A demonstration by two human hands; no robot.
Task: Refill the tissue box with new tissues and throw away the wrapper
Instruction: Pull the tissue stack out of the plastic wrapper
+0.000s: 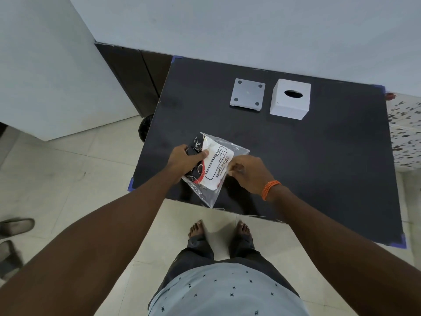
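A pack of tissues (218, 166) in a clear plastic wrapper with black, red and white print lies near the front left of the black table (319, 160). My left hand (185, 161) grips the pack's left side, thumb on top. My right hand (249, 173), with an orange band at the wrist, pinches the wrapper's right edge. At the back of the table stands the white cube tissue box (290, 99), its oval slot facing up and dark inside. Its flat white base plate (247, 94), with four round feet showing, lies apart to the left of the box.
A black bin (145, 128) peeks out on the floor beside the table's left edge. A white wall runs behind the table, dark cabinets at the back left. A patterned white surface (405, 133) adjoins the table on the right. Sandals (16, 226) lie on the tiled floor, far left.
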